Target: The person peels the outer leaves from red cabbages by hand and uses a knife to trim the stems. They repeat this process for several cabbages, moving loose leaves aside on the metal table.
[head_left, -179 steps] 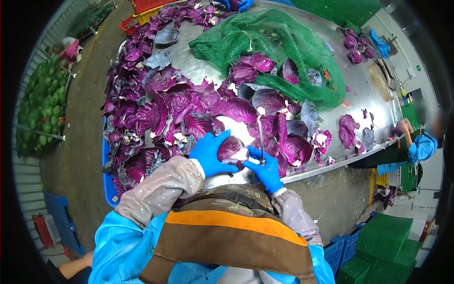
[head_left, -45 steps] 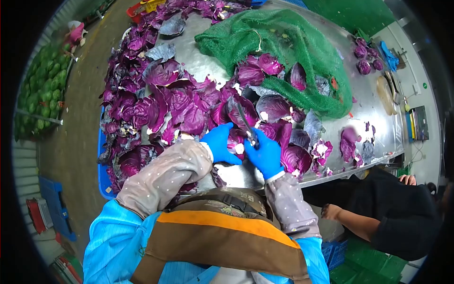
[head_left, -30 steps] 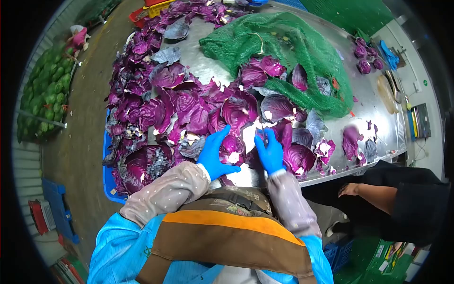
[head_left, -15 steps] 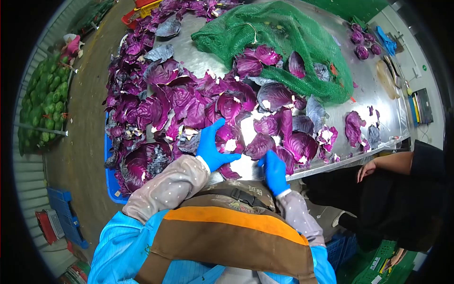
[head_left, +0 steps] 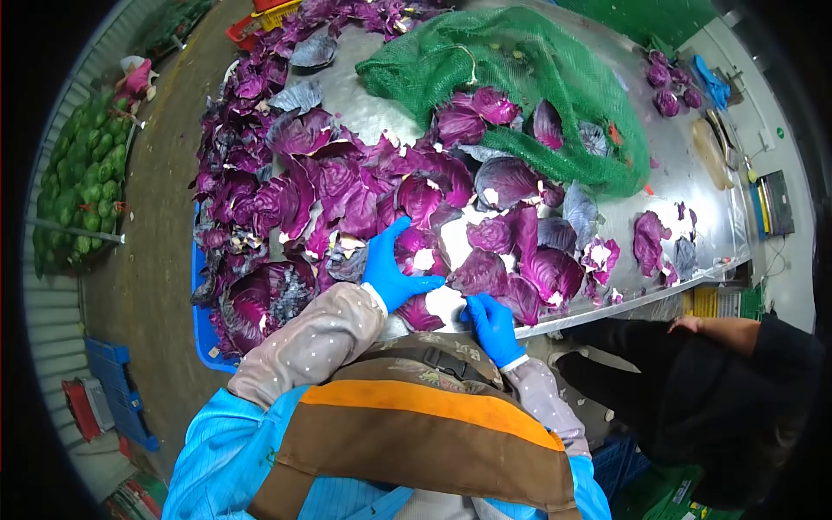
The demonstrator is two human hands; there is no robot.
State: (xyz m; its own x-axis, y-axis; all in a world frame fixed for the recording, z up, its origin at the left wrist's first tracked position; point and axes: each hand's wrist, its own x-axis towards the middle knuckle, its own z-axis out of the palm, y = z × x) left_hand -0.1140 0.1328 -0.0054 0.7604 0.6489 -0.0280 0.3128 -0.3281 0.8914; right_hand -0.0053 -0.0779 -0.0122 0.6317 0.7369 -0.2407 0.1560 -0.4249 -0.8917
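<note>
My left hand (head_left: 394, 270), in a blue glove, curves round the near left side of a red cabbage (head_left: 414, 243) with a pale cut stem. Its thumb and fingers are spread against the cabbage. My right hand (head_left: 492, 328), also blue-gloved, is at the table's near edge with its fingers curled; whatever they may hold is hidden. Just beyond it lie loose purple leaves (head_left: 481, 273) and a cupped leaf piece (head_left: 555, 273). A bare patch of metal tabletop (head_left: 446, 305) shows between my hands.
Cabbage leaves (head_left: 277, 199) are heaped along the left, above a blue crate (head_left: 206, 334). A green mesh bag (head_left: 555, 78) lies across the far table. Several whole red cabbages (head_left: 666, 102) sit at far right. A person in black (head_left: 719, 373) is close on my right.
My right hand has drawn slightly left and down, and its fingers are more curled. My left hand stays on the cabbage. The person on the right has shifted.
</note>
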